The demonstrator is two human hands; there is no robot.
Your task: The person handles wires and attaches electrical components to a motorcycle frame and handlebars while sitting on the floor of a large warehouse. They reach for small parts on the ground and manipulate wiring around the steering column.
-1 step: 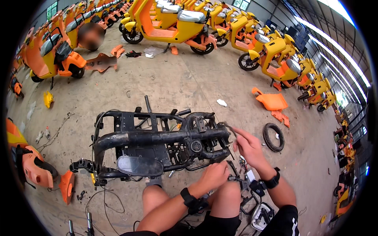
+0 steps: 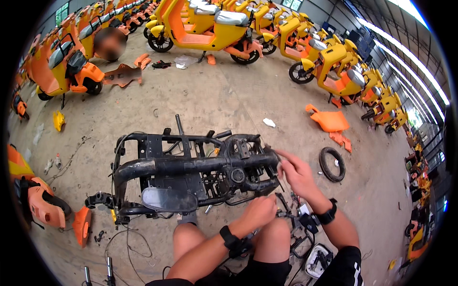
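Observation:
A black scooter frame lies on the floor in front of my legs, with thick tubes and brackets. My right hand is at the frame's right end, its fingers bent together against the end of the tube; what they grip is hidden. Just below the frame's lower right corner, near my right knee, my left hand is closed in a fist, and anything inside it is hidden. A dark oval mirror lies along the frame's lower left side.
Loose black parts and a white tray lie by my right leg. A tyre and orange panels rest to the right. Cables trail at the lower left. Rows of yellow scooters stand behind.
My right hand has shifted slightly left, its fingers nearer the frame's end. My left hand and the frame stay about where they were.

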